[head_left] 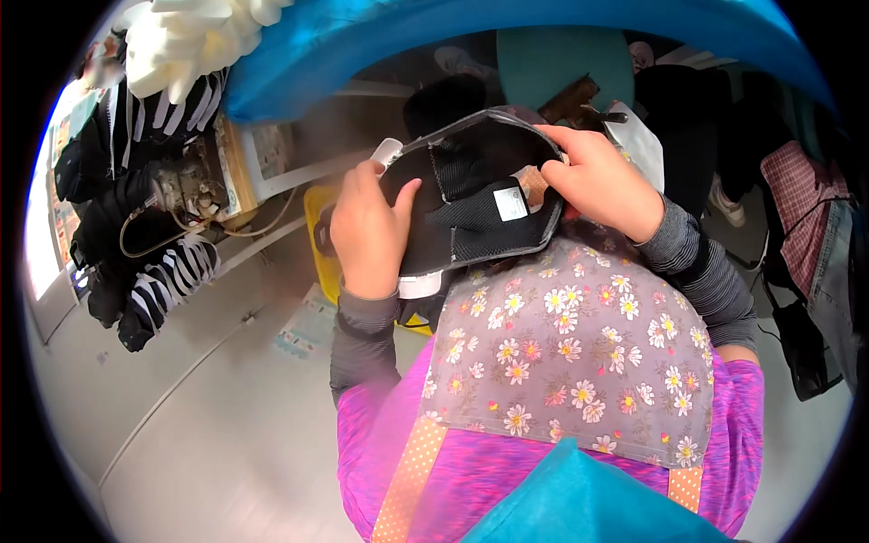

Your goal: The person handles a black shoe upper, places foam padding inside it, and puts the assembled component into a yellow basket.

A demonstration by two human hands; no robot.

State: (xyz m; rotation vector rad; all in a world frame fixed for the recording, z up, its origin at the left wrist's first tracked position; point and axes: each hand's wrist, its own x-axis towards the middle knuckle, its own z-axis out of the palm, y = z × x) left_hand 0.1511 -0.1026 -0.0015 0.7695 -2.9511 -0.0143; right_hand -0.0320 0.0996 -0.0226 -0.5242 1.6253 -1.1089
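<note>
The black mesh-lined fabric piece (pixel 480 172) is held up between both hands, just beyond the far edge of the floral apron (pixel 561 362), its inside facing up and its grey edging curving round the rim. A white label (pixel 510 204) lies on the mesh, right of the middle. The left hand (pixel 371 226) holds the left edge, its thumb apart from the fingers; how firmly it grips I cannot tell. The right hand (pixel 608 176) pinches the right far edge narrowly between thumb and forefinger. To hold the piece well, an even, light pull from both sides should keep the panels spread without stretching the edging, with the thumbs clear of the label. Beyond the left hand is a yellow container (pixel 320 226); farther left, striped fabric bundles (pixel 172 281); on the far side, blue cloth (pixel 362 54).
</note>
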